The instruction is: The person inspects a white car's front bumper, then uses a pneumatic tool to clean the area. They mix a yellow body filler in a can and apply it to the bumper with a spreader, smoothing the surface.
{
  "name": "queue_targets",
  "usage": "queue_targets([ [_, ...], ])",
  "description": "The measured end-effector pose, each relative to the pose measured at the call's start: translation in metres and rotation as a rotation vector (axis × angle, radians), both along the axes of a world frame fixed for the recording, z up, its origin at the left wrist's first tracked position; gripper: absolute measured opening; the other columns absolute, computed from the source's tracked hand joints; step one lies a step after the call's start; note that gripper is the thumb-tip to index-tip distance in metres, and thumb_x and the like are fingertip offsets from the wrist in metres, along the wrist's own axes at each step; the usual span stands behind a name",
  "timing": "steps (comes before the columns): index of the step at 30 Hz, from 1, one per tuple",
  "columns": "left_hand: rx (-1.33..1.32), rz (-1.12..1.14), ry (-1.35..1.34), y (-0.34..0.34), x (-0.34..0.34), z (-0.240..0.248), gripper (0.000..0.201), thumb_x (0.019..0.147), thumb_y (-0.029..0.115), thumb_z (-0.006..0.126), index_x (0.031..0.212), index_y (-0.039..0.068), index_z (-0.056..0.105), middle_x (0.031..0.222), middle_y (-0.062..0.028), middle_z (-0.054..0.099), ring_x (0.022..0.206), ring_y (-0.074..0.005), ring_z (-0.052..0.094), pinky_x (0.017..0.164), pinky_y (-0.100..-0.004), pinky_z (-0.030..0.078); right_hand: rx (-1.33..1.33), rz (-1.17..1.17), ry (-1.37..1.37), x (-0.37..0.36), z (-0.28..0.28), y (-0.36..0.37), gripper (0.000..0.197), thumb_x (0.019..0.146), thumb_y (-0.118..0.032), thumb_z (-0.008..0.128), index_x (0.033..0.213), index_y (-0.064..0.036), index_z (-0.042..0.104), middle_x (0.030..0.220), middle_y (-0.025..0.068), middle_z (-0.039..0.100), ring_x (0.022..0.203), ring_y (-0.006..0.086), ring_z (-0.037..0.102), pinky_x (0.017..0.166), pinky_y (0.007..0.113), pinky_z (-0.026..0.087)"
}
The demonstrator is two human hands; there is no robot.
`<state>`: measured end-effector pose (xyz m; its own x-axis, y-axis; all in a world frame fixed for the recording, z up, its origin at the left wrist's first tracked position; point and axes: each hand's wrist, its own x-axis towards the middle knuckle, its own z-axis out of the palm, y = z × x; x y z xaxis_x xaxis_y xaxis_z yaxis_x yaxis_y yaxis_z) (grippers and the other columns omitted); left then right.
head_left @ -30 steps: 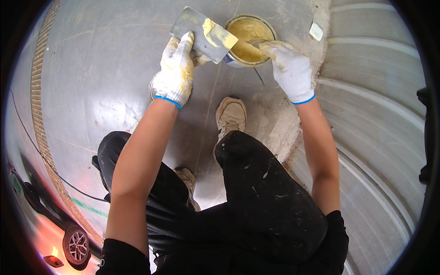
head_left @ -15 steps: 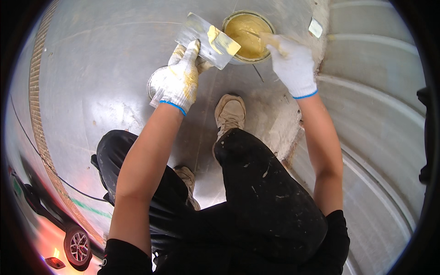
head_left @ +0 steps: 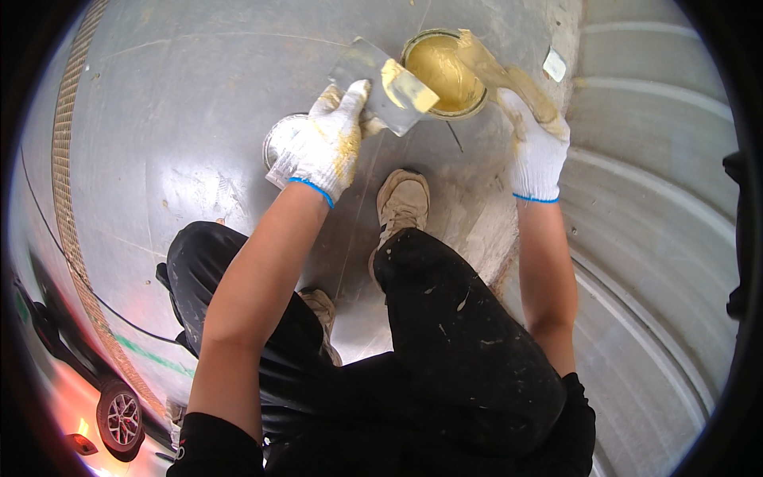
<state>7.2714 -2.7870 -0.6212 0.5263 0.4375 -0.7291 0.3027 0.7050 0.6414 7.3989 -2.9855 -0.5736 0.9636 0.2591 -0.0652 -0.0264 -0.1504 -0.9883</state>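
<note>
My left hand (head_left: 327, 143), in a white work glove smeared with yellow, grips a flat, greyish rectangular plate (head_left: 359, 65) with its thumb on top. A dab of yellow putty (head_left: 413, 89) lies on the plate's right end. Beside that end stands an open round can (head_left: 429, 32) holding yellow putty (head_left: 439, 67). In my gloved right hand (head_left: 537, 159) is a putty-coated putty knife (head_left: 489, 67), its tip over the can's upper right rim. Fingers hide part of its handle. Partly behind my left hand, a round silvery lid (head_left: 278, 137) rests on the floor.
A ribbed grey metal wall (head_left: 644, 167) runs along the right, with a white scrap (head_left: 555, 65) near its base. My shoe (head_left: 401, 199) stands below the can. At left are a grated strip (head_left: 65, 135), a dark cable (head_left: 119, 314) and a car wheel (head_left: 121, 417).
My right hand has moved right and drawn the putty knife up out of the putty toward the can's rim. My left hand still holds the plate beside the can.
</note>
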Motion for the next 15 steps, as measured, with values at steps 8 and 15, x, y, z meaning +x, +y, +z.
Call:
queue_targets([
  [8,-0.145,0.112,-0.390,-0.016,0.015,0.025,0.031,0.103,0.015,0.065,0.128,-0.001,0.061,0.113,-0.0092,0.071,0.092,-0.0158,0.072,0.075,-0.0302,0.064,0.222,0.243,-0.053,-0.023,-0.004,-0.001,0.026,0.091,0.010,0.069,0.116,0.0054,0.075,0.123,0.0154,0.075,0.123,0.0240,0.065,0.105,0.035,0.050],
  [15,-0.056,0.084,-0.441,0.006,0.009,0.035,0.025,0.106,0.011,0.058,0.129,0.002,0.062,0.114,-0.0062,0.071,0.092,-0.0153,0.072,0.072,-0.0288,0.061,-0.279,0.417,-0.672,0.015,-0.014,-0.020,0.016,0.093,0.006,0.068,0.104,-0.0008,0.078,0.115,0.0109,0.078,0.114,0.0239,0.070,0.098,0.033,0.055],
])
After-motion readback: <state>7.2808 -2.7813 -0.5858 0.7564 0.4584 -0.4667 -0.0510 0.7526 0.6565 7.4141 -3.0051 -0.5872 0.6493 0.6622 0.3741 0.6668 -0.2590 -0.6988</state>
